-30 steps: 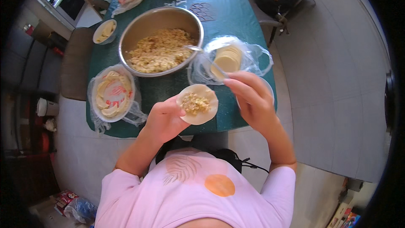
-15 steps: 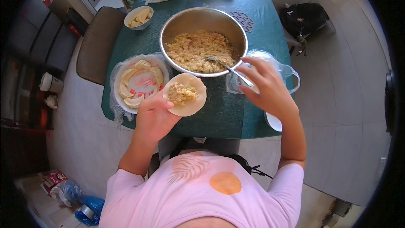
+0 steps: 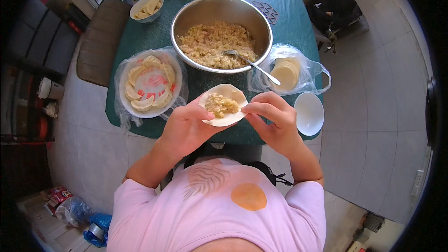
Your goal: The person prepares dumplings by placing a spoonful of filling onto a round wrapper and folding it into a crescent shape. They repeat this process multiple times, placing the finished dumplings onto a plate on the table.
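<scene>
Filled wrapper [image 3: 226,120] in front of the steel bowl [image 3: 210,11], held above the desk [image 3: 296,32]; the left hand [image 3: 186,123] supports it from below, thumb over its rim, in a closed grip; the right hand [image 3: 276,117], loosely open over the spoon [image 3: 262,71] half a second earlier, now pinches the opposite edge between thumb and forefinger; the spoon rests in the bowl, handle across its near-right rim. Red printing [image 3: 154,81], not clearly legible, marks the plastic among the dumplings [image 3: 142,104] left of the bowl.
</scene>
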Tool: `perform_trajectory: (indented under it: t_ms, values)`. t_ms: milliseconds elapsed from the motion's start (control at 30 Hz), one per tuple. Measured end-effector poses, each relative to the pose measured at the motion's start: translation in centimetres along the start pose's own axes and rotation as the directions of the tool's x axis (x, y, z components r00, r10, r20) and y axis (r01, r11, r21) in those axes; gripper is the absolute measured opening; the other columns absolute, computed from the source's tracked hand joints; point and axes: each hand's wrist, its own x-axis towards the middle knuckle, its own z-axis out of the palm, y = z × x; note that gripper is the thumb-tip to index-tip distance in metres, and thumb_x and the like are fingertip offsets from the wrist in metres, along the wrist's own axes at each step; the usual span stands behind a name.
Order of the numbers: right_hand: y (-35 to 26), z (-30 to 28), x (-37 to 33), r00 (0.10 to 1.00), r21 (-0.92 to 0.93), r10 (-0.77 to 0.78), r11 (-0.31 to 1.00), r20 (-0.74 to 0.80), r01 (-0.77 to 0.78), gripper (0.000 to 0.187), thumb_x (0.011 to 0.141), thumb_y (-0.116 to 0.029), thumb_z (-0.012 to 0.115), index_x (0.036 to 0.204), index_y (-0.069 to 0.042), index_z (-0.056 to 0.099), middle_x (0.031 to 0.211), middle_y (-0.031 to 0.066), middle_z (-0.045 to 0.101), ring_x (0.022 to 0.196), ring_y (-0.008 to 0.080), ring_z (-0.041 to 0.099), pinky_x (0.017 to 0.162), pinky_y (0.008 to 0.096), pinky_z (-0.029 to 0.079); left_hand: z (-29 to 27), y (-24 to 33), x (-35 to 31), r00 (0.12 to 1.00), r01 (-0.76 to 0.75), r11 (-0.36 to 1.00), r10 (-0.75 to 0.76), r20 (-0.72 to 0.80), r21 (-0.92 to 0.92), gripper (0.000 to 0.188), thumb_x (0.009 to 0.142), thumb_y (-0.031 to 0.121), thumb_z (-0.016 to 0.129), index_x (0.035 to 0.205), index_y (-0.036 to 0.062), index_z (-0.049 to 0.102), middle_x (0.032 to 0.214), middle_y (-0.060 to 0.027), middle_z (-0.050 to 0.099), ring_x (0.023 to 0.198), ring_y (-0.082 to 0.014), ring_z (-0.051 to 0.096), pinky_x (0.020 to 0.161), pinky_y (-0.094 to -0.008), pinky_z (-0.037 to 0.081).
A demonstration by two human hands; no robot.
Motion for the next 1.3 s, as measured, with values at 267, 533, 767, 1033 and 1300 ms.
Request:
perform_trajectory:
  t_ms: [267,533,767,1033,1300]
  values:
    - [0.6,-0.2,-2.7,0.997,0.08,0.084,0.993,0.003,-0.083,0.025,0.073,0.004,0.07,0.096,-0.004,0.064,0.094,0.0114,0.062,0.08,0.0252,0.064,0.068,0.0307,0.052,-1.4,-0.7,0.4,0.995,0.101,0.98,-0.095,-0.042,0.174,0.049,0.084,0.009,0.054,0.13,-0.004,0.04,0.125,-0.0177,0.051,0.116,-0.0251,0.053,0.102,-0.0407,0.042]
    - [0.7,-1.3,-4.9,0.981,0.117,0.145,0.98,0.129,-0.16,0.023,0.074,0.006,0.068,0.094,-0.004,0.064,0.096,0.0105,0.062,0.081,0.0237,0.064,0.069,0.0293,0.052,-1.0,-1.1,1.5,0.936,0.342,0.914,-0.311,-0.167,0.216,0.034,0.084,0.007,0.064,0.115,-0.0031,0.052,0.11,-0.0141,0.06,0.103,-0.0207,0.061,0.09,-0.034,0.051]
    - [1.5,-1.6,-6.6,0.983,0.144,0.156,0.975,0.093,-0.169,0.018,0.076,0.004,0.067,0.092,-0.003,0.064,0.094,0.0105,0.062,0.082,0.0254,0.064,0.07,0.0304,0.052,-1.3,-1.8,2.2,0.875,0.474,0.855,-0.431,-0.219,0.211,0.034,0.084,0.007,0.065,0.114,-0.0024,0.052,0.11,-0.0139,0.06,0.1,-0.02,0.062,0.087,-0.0329,0.052]
    - [1.5,-1.9,-7.4,0.979,0.227,0.184,0.953,0.084,-0.199,0.016,0.075,0.004,0.068,0.089,-0.002,0.063,0.093,0.0107,0.064,0.083,0.0241,0.065,0.07,0.0295,0.052,-1.4,-2.7,2.9,0.806,0.591,0.776,-0.557,-0.201,0.221,0.033,0.082,0.003,0.066,0.112,-0.001,0.053,0.104,-0.0113,0.063,0.095,-0.0195,0.064,0.084,-0.0323,0.054]
    - [1.5,-2.2,-8.1,0.974,0.281,0.216,0.933,0.066,-0.226,0.016,0.075,0.005,0.067,0.089,-0.001,0.063,0.091,0.0106,0.064,0.081,0.0215,0.065,0.069,0.0275,0.052,0.2,-3.3,3.0,0.825,0.566,0.761,-0.525,-0.211,0.318,0.034,0.079,0.004,0.071,0.109,-0.0012,0.057,0.103,-0.0112,0.064,0.092,-0.0171,0.065,0.081,-0.0295,0.055]
